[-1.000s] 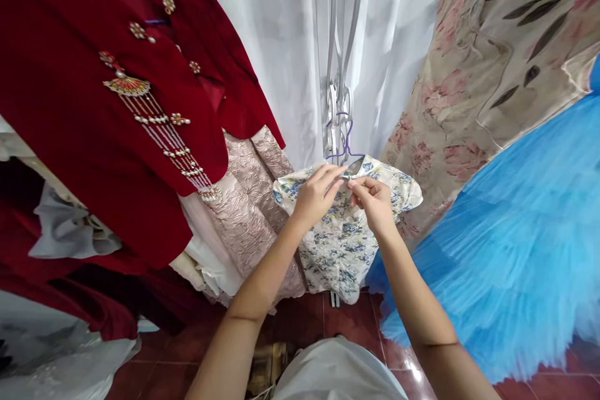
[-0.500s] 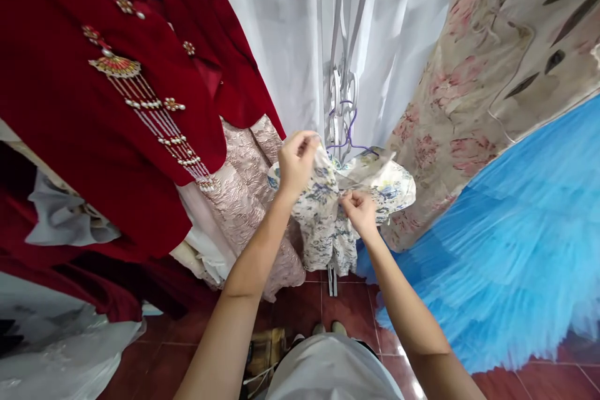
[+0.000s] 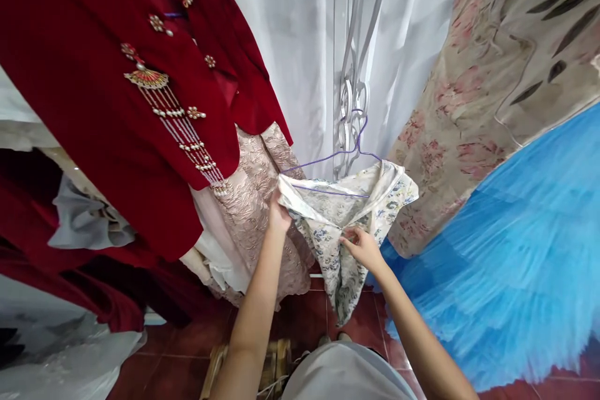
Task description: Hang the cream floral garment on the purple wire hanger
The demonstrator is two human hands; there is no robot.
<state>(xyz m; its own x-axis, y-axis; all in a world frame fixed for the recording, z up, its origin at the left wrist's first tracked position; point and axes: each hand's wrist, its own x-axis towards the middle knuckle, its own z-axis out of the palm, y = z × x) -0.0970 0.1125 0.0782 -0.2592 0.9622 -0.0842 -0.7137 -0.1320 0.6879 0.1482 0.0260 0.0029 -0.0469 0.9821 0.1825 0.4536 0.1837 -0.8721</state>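
A short white garment [image 3: 323,240] with a blue and green floral print hangs in front of me, its V-shaped neckline spread apart. The thin purple hanger [image 3: 360,137] runs through its shoulders. My left hand [image 3: 279,215] grips the garment's left shoulder edge near the hanger's end, its fingers partly hidden by the cloth. Thumb and fingertips of my right hand [image 3: 363,247] pinch the front at the bottom of the neckline. Below that point the cloth drops to a narrow, folded end.
A red jacket [image 3: 201,131] with beaded ornaments hangs left, over a pink brocade skirt [image 3: 257,200]. White hooks [image 3: 347,100] hang before white curtains [image 3: 300,62]. At right are a floral beige dress [image 3: 450,131] and blue tulle [image 3: 515,250]. A wooden stool [image 3: 218,365] stands below.
My left hand has moved down and left to the garment's shoulder. The neckline is spread wider, and more of the purple hanger shows. My right hand stays at the front.
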